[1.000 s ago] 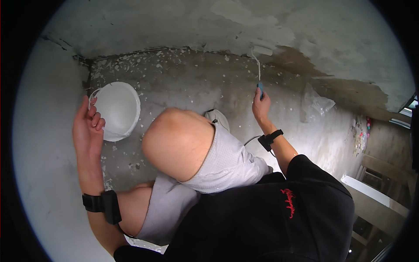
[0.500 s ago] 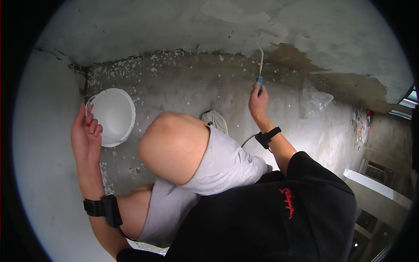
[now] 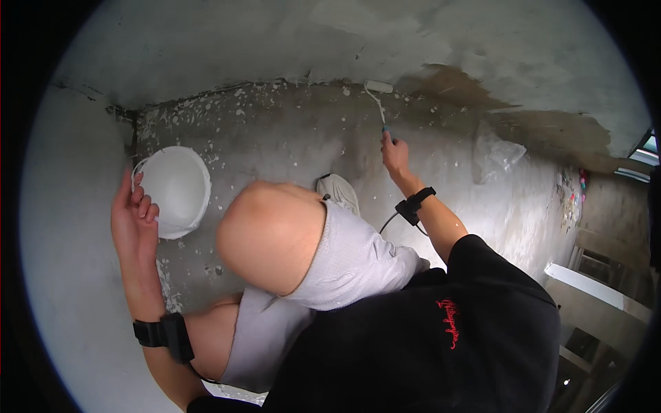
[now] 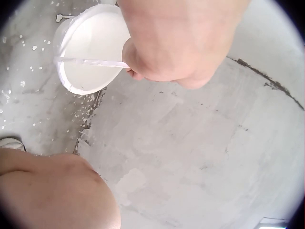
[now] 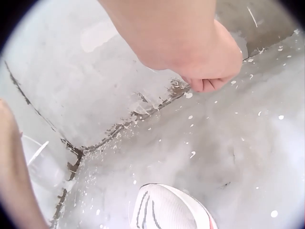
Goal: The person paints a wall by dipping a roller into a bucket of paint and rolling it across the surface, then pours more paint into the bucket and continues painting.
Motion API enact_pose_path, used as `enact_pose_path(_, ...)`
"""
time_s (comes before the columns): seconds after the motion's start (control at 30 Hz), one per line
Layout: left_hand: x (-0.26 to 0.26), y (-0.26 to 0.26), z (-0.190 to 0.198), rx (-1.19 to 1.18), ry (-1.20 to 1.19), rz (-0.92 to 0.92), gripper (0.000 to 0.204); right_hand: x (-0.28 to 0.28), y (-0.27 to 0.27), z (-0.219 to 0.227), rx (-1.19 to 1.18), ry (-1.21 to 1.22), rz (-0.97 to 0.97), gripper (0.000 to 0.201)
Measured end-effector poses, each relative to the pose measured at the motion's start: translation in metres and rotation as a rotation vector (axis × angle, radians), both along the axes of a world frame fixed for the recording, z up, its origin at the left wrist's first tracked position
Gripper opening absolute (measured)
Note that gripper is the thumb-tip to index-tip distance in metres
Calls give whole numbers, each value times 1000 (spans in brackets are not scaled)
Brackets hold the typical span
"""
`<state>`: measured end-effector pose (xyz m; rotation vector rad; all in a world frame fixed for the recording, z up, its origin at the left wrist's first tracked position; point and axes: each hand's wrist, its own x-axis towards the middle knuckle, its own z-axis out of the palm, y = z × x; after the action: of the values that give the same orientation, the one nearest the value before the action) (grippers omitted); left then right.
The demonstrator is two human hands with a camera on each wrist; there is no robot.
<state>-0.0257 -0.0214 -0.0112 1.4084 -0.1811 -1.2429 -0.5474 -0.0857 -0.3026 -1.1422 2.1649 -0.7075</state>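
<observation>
In the head view my right hand (image 3: pixel 396 157) grips the blue handle of a small paint roller (image 3: pixel 379 87), its fingers curled round it. The white roller sleeve lies at the foot of the wall, along the line where wall meets floor. At the left, my left hand (image 3: pixel 135 224) holds the thin bail handle (image 4: pixel 90 62) of a white bucket (image 3: pixel 184 189), fingers curled round it. The bucket tilts, its open mouth and white inside showing. In the right wrist view my right hand (image 5: pixel 205 62) hides the roller.
Ahead is a grey wall (image 3: pixel 241 41) with a brown unpainted patch (image 3: pixel 454 88). White spatters dot the concrete floor (image 3: pixel 275 138). A clear plastic bag (image 3: pixel 497 155) lies at the right. My bent knee (image 3: pixel 265 230) and a shoe (image 3: pixel 337 193) are between my hands.
My right hand has moved left with the paint roller; the sleeve went up the wall, then down and left to its foot. The bucket sits slightly lower in view, still in my left hand.
</observation>
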Motion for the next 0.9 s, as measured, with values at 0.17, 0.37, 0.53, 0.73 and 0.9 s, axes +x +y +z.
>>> enact_pose_path(0.17, 11, 2, -5, -28, 37, -7, 25, -5, 13, 39, -65, 146, -12, 56)
enact_pose_path(0.37, 7, 2, -3, -22, 27, -6, 25, -42, 17, -1, -47, 20, -124, 51)
enact_pose_path(0.53, 5, 1, -6, -41, 47, -15, 25, -63, 11, -19, -88, -98, -115, 55)
enact_pose_path(0.73, 2, 0, -5, -55, 43, -10, 27, -69, 13, 7, -131, 164, -21, 52)
enact_pose_path(0.9, -1, 1, -5, -56, 32, -11, 27, -57, 29, 48, -270, -21, -93, 50)
